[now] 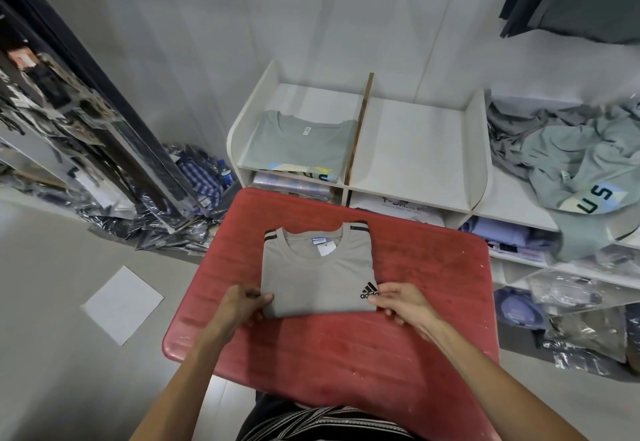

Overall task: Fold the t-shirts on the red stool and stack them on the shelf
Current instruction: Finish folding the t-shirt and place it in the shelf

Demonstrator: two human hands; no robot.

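Both arms reach fwd over red stool (398, 329); left hand (242, 305) & right hand (401, 302) fingers pinched shut on folded grey t-shirt (317, 274) near corners.

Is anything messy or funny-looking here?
Yes. A heap of crumpled shirts sprawls over the shelf on the right, one hanging off its edge. Plastic bags lie scattered on the floor at left. The folded t-shirt on the red stool looks neat.
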